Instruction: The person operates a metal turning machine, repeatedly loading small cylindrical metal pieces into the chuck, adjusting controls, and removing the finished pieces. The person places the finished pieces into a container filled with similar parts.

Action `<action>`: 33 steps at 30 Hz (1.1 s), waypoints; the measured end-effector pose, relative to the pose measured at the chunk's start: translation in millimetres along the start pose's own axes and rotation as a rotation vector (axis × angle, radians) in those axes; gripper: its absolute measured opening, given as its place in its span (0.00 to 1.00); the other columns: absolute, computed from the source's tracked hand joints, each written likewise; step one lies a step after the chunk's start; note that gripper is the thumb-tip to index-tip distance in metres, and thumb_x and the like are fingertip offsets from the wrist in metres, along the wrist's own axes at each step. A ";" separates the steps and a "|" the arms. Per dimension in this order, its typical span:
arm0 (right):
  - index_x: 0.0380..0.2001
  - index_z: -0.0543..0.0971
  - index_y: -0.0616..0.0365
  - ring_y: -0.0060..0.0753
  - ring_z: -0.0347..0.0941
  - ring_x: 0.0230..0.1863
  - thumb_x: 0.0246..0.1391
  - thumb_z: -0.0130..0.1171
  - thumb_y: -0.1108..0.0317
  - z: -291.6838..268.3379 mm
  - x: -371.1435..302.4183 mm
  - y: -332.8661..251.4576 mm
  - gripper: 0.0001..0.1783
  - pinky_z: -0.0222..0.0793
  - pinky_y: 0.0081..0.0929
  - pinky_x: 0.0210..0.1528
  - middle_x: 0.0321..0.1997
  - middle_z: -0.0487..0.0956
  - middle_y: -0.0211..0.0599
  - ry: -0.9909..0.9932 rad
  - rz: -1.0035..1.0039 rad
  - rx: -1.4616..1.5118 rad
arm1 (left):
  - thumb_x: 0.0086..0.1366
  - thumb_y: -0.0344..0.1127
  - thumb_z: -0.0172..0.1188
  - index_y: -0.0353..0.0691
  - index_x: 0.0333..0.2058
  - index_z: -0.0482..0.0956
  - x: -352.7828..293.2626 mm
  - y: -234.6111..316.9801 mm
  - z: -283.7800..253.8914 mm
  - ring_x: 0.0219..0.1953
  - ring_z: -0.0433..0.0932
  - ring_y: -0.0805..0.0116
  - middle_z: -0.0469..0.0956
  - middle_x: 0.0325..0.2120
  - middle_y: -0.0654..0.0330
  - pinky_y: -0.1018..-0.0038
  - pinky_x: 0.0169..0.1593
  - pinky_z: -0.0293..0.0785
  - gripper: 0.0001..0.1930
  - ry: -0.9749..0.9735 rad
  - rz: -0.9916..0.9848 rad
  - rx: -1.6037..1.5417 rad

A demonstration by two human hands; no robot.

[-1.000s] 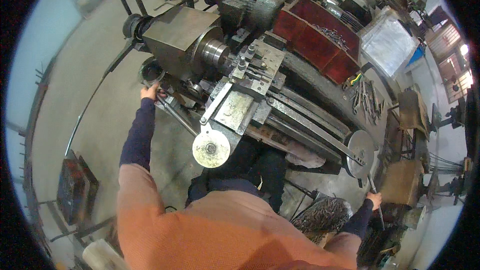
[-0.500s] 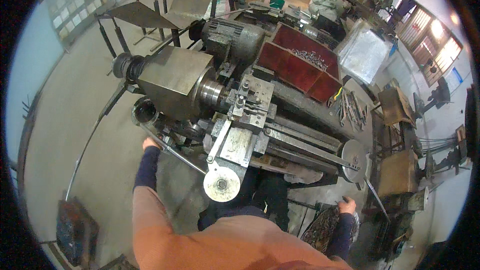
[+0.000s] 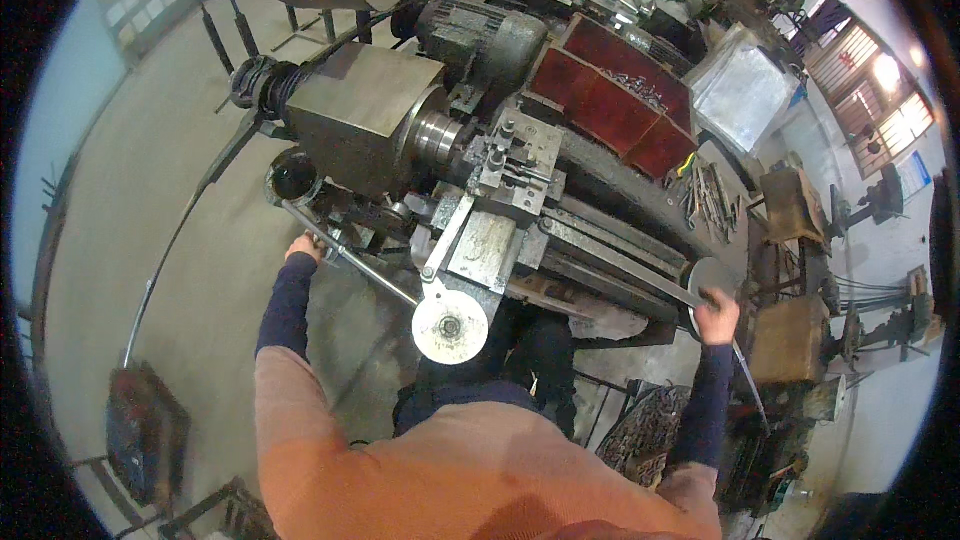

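A small metal lathe stands before me, with a boxy headstock (image 3: 365, 100), a shiny chuck (image 3: 440, 138) and a tool post (image 3: 515, 165). My left hand (image 3: 306, 248) is closed beside a long metal rod (image 3: 365, 270) below the headstock; what its fingers grip is hidden. My right hand (image 3: 717, 320) is at the near rim of a round metal wheel (image 3: 712, 276) at the lathe's right end, close to the tip of a long flat bar (image 3: 630, 259). Its fingers are curled, and what is in them cannot be made out. A pale round dial plate (image 3: 450, 327) is nearest my body.
Behind the lathe is a dark red tray (image 3: 575, 90) with many small metal parts. Several wrenches (image 3: 712, 202) lie right of it. A motor (image 3: 480, 40) stands behind the headstock. A dark pedal-like box (image 3: 145, 435) is on the floor at left, a mottled sack (image 3: 650, 430) at lower right.
My right hand has risen from beside the mottled sack to the round wheel. My left hand is a little higher in the picture, still by the rod. The view has shifted slightly.
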State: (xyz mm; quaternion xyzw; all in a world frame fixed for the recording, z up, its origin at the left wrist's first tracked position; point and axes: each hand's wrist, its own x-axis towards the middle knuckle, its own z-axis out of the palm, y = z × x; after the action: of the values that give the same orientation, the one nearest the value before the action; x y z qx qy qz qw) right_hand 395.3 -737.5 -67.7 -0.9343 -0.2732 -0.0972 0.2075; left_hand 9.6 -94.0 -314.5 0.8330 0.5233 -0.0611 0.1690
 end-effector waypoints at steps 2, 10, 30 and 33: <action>0.35 0.78 0.63 0.42 0.76 0.41 0.30 0.58 0.71 3.4 38.3 -66.0 0.21 0.68 0.30 0.46 0.37 0.79 0.47 -0.030 -0.174 0.166 | 0.53 0.48 0.56 0.44 0.46 0.72 5.8 -32.4 -1.8 0.41 0.75 0.50 0.77 0.37 0.48 0.60 0.44 0.71 0.23 0.079 0.030 0.001; 0.31 0.78 0.56 0.45 0.69 0.38 0.29 0.60 0.63 81.2 133.0 -308.7 0.19 0.67 0.37 0.40 0.32 0.76 0.40 -0.036 -0.999 0.415 | 0.59 0.46 0.52 0.42 0.43 0.75 -85.0 -107.8 -227.4 0.38 0.76 0.53 0.78 0.34 0.51 0.63 0.41 0.71 0.18 0.874 0.109 0.029; 0.20 0.80 0.55 0.40 0.69 0.35 0.23 0.57 0.65 84.7 111.2 -339.1 0.12 0.65 0.35 0.38 0.25 0.76 0.34 0.048 -1.027 0.167 | 0.57 0.52 0.53 0.37 0.33 0.74 -231.5 -14.5 -174.3 0.33 0.77 0.48 0.77 0.25 0.49 0.59 0.36 0.72 0.21 0.561 -0.225 0.218; 0.24 0.78 0.57 0.42 0.69 0.36 0.23 0.58 0.70 50.4 66.9 -300.8 0.15 0.67 0.35 0.37 0.32 0.75 0.36 -0.014 -1.052 0.426 | 0.56 0.42 0.57 0.35 0.35 0.75 -253.1 39.3 -197.2 0.32 0.78 0.53 0.78 0.26 0.48 0.65 0.38 0.72 0.15 0.628 0.198 0.025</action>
State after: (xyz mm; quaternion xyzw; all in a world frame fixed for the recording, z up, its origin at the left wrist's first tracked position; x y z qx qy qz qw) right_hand 288.7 -453.8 7.6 -0.6106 -0.7167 -0.1238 0.3134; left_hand -82.7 -256.7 -51.0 0.8598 0.4657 0.2092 -0.0058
